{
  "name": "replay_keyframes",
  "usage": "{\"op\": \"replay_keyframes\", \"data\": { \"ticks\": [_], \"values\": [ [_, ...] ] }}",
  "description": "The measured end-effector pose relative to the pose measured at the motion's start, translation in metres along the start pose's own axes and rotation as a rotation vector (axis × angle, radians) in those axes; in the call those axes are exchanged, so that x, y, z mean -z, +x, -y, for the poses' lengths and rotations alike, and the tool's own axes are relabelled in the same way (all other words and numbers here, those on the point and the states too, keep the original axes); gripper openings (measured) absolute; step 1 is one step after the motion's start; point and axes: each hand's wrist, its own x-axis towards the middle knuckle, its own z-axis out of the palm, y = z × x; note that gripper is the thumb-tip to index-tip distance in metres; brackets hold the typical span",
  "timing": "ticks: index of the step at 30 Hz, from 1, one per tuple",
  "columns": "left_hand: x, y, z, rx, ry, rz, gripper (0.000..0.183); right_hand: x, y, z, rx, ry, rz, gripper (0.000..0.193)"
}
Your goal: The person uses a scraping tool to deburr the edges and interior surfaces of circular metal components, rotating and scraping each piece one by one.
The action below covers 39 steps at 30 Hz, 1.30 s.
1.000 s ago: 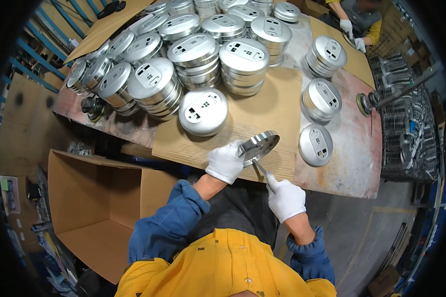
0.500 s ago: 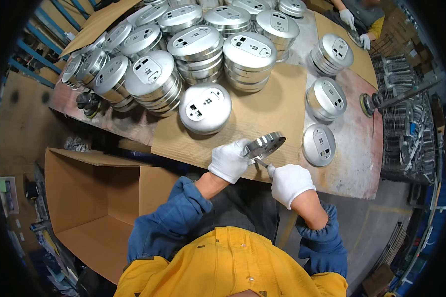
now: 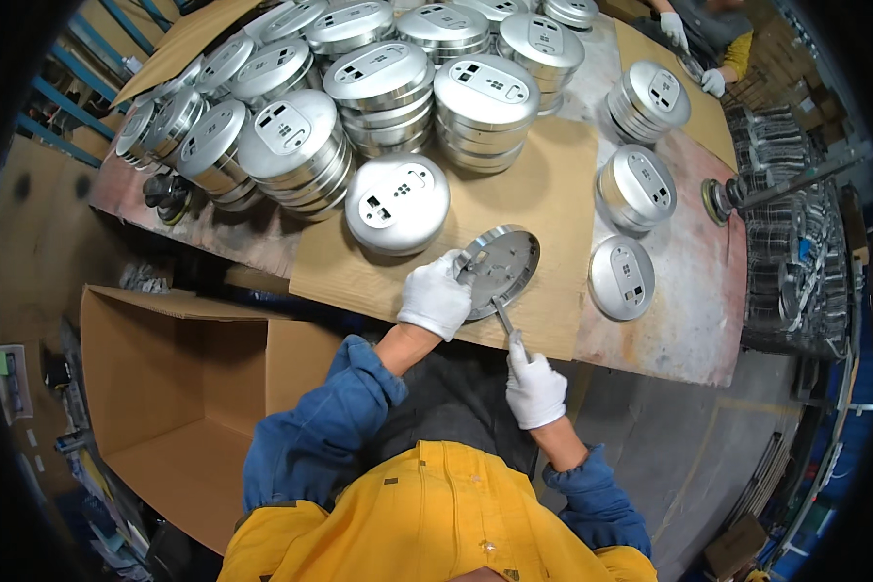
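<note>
White-gloved, my left hand (image 3: 436, 296) grips the left rim of a round metal cover (image 3: 506, 267). The cover is tilted so that its hollow inner side, with small posts and a raised rim, faces me. My right hand (image 3: 535, 390), also gloved, is closed on a narrow, flat metal file-like tool (image 3: 504, 318), its index finger stretched along it. The tool's tip meets the cover's near rim; its exact kind cannot be made out. Just beyond, a silver domed cover (image 3: 398, 206) rests on the cardboard sheet (image 3: 558, 184). Another silver cover (image 3: 622, 278) lies to the right.
Several stacks of silver covers (image 3: 378, 73) fill the table's far left. A disc-ended power tool (image 3: 723, 204) is at the right edge, another dark tool (image 3: 168, 197) at the left. An open cardboard box (image 3: 179, 388) stands lower left. A co-worker's gloved hand (image 3: 713, 82) is far right.
The cover has turned from nearly edge-on to showing its inside. My right hand has moved left and toward me, bringing the tool to the near rim.
</note>
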Motion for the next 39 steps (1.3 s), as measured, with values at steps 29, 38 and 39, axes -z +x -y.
{"op": "replay_keyframes", "data": {
  "ticks": [29, 38, 39],
  "values": [
    [0.009, -0.010, -0.010, -0.264, 0.071, -0.028, 0.021, 0.123, 0.078, 0.028, 0.154, -0.167, 0.635, 0.044],
    [-0.004, -0.008, 0.011, -0.143, -0.022, -0.081, 0.021, 0.053, 0.019, 0.022, 0.021, -0.093, 0.286, 0.058],
    [-0.005, -0.008, 0.010, -0.148, -0.024, -0.080, 0.021, 0.033, 0.013, 0.016, 0.017, -0.093, 0.282, 0.058]
  ]
}}
